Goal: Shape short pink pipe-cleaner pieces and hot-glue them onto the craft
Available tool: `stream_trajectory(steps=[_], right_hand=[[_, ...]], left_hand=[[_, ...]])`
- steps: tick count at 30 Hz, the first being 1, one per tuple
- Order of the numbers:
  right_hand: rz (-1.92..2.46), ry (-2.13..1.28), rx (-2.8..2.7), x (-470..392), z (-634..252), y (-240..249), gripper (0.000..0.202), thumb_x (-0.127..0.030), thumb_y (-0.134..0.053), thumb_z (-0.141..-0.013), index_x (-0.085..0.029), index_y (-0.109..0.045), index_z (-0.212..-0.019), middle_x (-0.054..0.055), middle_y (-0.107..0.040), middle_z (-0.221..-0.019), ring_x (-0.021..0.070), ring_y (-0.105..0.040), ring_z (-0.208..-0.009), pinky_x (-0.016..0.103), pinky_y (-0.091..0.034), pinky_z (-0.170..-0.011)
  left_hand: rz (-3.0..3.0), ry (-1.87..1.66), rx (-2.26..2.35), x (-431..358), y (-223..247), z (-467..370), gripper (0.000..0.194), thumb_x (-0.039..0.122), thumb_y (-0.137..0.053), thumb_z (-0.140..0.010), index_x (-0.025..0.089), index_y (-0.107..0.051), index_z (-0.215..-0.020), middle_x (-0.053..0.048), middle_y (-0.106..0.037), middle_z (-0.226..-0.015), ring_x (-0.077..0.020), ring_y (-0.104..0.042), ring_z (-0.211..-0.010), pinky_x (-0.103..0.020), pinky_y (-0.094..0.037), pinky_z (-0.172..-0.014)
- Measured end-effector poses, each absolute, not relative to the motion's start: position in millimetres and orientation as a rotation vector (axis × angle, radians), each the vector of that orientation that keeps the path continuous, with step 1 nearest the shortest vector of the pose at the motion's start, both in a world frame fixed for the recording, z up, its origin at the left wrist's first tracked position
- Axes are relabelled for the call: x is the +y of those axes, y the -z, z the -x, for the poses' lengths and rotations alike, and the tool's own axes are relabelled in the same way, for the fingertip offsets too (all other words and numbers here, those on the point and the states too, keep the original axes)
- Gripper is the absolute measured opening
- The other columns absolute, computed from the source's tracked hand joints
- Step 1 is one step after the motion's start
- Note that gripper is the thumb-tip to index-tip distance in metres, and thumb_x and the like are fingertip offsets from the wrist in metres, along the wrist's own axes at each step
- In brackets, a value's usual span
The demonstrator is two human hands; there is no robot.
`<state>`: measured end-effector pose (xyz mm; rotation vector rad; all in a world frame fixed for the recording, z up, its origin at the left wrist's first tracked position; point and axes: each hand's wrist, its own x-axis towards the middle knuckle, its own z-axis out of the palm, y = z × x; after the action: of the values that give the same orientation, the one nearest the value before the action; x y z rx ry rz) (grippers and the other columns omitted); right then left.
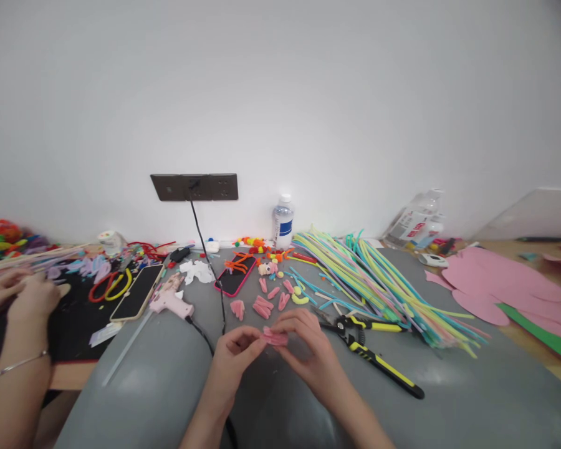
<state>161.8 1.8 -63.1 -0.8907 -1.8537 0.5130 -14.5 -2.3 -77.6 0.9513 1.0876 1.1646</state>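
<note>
Between my two hands is a small bundle of short pink pipe cleaner pieces (275, 338), held just above the grey mat. My left hand (236, 355) pinches its left end with thumb and forefinger. On the other end, the fingers of my right hand (303, 343) are closed from above and below. Beyond my fingertips lie more pink pipe cleaner bundles (263, 306) and bent pink pieces (283, 301). A curled yellow piece (300, 299) rests beside them, near a small doll-like figure (268, 268).
Wire strippers (376, 368) with yellow-black handles lie right of my hand, below a heap of long pipe cleaners (378, 280). A pink glue gun (172, 302), its cord trailing past my left arm, lies near a phone (139, 292). At far left a co-worker's hands (32, 293) are busy.
</note>
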Motion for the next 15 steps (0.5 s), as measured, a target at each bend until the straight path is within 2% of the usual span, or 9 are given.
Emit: stream_trajectory(steps=[7, 15], right_hand=[[0.878, -0.458, -1.804, 1.6, -159.5, 61.3, 0.016, -0.013, -0.069, -0.089, -0.026, -0.066, -0.099, 0.000, -0.070, -0.086, 0.0205, -0.063, -0.086, 0.035, -0.041, -0.082], [0.863, -0.462, -1.773, 2.1, -160.1, 60.5, 0.010, -0.019, -0.071, -0.090, -0.026, -0.070, -0.097, 0.001, -0.073, -0.085, 0.0203, -0.063, -0.084, 0.036, -0.043, -0.082]], left_hand=[[-0.906, -1.159, 1.050, -3.4, 77.4, 11.8, 0.025, 0.040, -0.087, -0.066, 0.017, -0.078, -0.070, -0.001, -0.071, -0.068, -0.0113, -0.057, -0.065, -0.019, -0.043, -0.065], [-0.899, -1.137, 1.056, -5.9, 76.6, 13.6, 0.026, 0.040, -0.087, -0.066, 0.015, -0.078, -0.070, -0.004, -0.074, -0.070, -0.0139, -0.060, -0.068, -0.022, -0.045, -0.068]])
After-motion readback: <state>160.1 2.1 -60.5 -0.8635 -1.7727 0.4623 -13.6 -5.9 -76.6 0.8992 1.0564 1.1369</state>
